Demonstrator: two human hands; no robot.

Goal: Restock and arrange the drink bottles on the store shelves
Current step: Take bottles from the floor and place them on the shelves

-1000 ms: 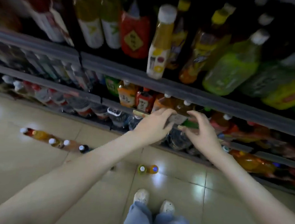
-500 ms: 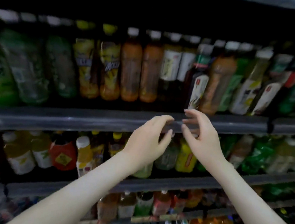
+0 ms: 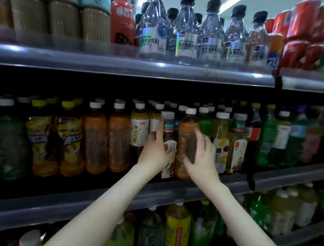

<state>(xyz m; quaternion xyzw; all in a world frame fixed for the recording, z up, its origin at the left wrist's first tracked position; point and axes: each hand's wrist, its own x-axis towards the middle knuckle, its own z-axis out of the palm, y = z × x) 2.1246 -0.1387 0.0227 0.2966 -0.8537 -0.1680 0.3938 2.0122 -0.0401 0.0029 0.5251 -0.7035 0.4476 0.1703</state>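
Your left hand point(image 3: 155, 154) grips the dark bottle point(image 3: 168, 127), the one with the grey cap. The thumb wraps over its white label and the index finger lies straight up the side toward the neck. Your right hand point(image 3: 200, 158) curls round the amber tea bottle point(image 3: 186, 136), with the thumb low on the front and the fingers spread over the far side.

Both bottles stand upright just behind the grey shelf rail point(image 3: 170, 194), about midway along it. The dark one is on the side nearer the rail's left end, and the two are touching or nearly so.

Both look full, so expect real weight for their size and some slosh if you tip them. The plastic walls should be firm while sealed, but they will give under a hard squeeze. The smooth label sleeves may slide in your palm.

Take each bottle around the mid-body, where it is widest, not by the cap or narrow neck. Keep them vertical, because the neighbours behind the rail are packed close and a tilted bottle could knock over the row. Set the base flat before you let go.
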